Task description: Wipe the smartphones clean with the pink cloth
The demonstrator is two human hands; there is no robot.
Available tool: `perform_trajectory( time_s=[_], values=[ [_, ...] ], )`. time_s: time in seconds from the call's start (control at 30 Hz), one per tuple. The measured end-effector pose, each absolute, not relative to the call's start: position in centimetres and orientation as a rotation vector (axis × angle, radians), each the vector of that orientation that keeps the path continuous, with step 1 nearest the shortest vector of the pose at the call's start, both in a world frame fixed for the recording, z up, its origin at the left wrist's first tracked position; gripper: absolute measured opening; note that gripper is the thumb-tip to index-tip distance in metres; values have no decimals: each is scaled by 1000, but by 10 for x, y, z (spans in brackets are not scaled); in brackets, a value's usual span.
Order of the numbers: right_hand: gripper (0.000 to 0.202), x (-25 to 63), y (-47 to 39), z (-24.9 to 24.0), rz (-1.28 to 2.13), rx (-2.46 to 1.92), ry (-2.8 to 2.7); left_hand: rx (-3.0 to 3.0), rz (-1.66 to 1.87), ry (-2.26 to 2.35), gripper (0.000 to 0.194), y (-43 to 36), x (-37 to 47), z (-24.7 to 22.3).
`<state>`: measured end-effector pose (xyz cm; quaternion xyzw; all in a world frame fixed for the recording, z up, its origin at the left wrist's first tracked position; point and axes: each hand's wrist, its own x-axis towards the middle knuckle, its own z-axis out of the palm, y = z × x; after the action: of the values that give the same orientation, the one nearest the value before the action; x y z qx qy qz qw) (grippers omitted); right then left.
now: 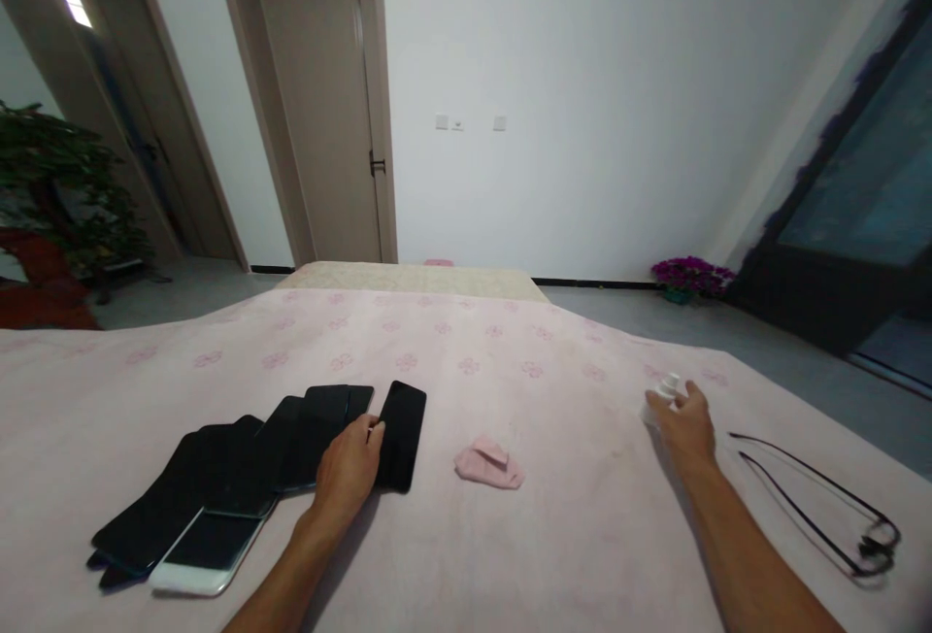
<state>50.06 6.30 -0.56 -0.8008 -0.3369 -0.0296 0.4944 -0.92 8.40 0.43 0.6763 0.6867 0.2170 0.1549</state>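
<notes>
My left hand [350, 458] is closed at the left edge of a black phone [403, 434], thumb and fingers pinching its side. To its left several black phones [233, 463] overlap in a fanned row, with a white-framed phone [208, 550] at the near side. A folded pink cloth [489, 464] lies between my two hands. On the right, my right hand [682, 424] has its fingers around a small white bottle [666, 387], whose cap shows above them.
Black-framed glasses [822, 507] lie right of my right forearm. A pink flowered cloth [568, 516] covers the table. Beyond stand a door [320, 118], a potted purple plant [690, 276] and a green plant [58, 186].
</notes>
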Motion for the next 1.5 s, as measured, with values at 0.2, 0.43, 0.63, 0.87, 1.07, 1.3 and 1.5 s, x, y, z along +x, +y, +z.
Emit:
perform_trajectory(
  time_s=[0.2, 0.43, 0.63, 0.87, 1.07, 1.3, 1.5],
  values=[
    [45, 473, 63, 5, 0, -1831, -815, 2075, 508, 2109, 38, 75, -6, 13],
    [49, 358, 66, 41, 651, -1144, -735, 2528, 654, 1543, 31, 51, 56, 22],
    [43, 293, 62, 35, 1094, -934, -777, 2514, 591, 1096, 27, 42, 96, 6],
    [41, 269, 52, 9, 1124, -880, -764, 2031, 991, 1238, 24, 48, 84, -1],
    [45, 259, 47, -2, 1172, -954, -845, 1165, 1159, 983, 36, 51, 79, 0],
    [43, 258, 43, -4, 1026, -1017, -1039, 753, 1160, 752, 34, 53, 80, -2],
    [37, 257, 36, 0, 887, -1074, -1112, 598, 1067, 669, 34, 53, 75, 2]
  ],
)
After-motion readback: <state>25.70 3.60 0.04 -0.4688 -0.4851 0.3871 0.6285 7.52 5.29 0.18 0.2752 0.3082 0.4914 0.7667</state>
